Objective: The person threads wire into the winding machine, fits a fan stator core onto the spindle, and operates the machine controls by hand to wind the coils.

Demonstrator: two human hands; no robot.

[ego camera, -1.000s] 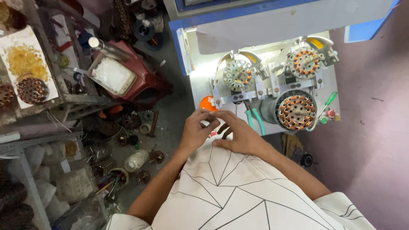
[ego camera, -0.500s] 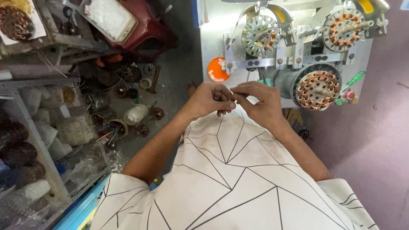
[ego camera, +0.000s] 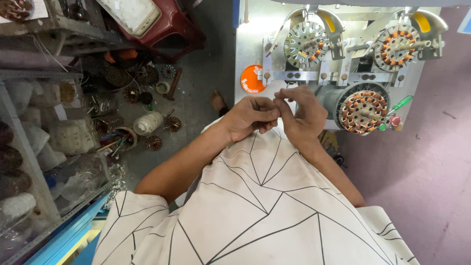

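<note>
My left hand (ego camera: 251,118) and my right hand (ego camera: 303,114) meet fingertip to fingertip just in front of a white winding machine (ego camera: 245,44). Both have their fingers curled and pinched together; anything between them is too small to see. Right of my right hand sits a round stator with copper coils (ego camera: 363,110). Two more stators, one at the left (ego camera: 306,44) and one at the right (ego camera: 400,46), are mounted higher on the machine. An orange round disc (ego camera: 252,78) lies on the panel just above my left hand.
A green-handled screwdriver (ego camera: 400,104) rests by the lower stator. On the floor at the left lie a white jar (ego camera: 147,122), several small stators and a red stool (ego camera: 169,24). Metal shelves (ego camera: 34,147) with bagged parts line the left side. A bare foot (ego camera: 218,102) shows below the machine.
The view has shifted, so the machine now sits higher and further right. My hands have stayed together in front of the machine, fingers working at the same spot.
</note>
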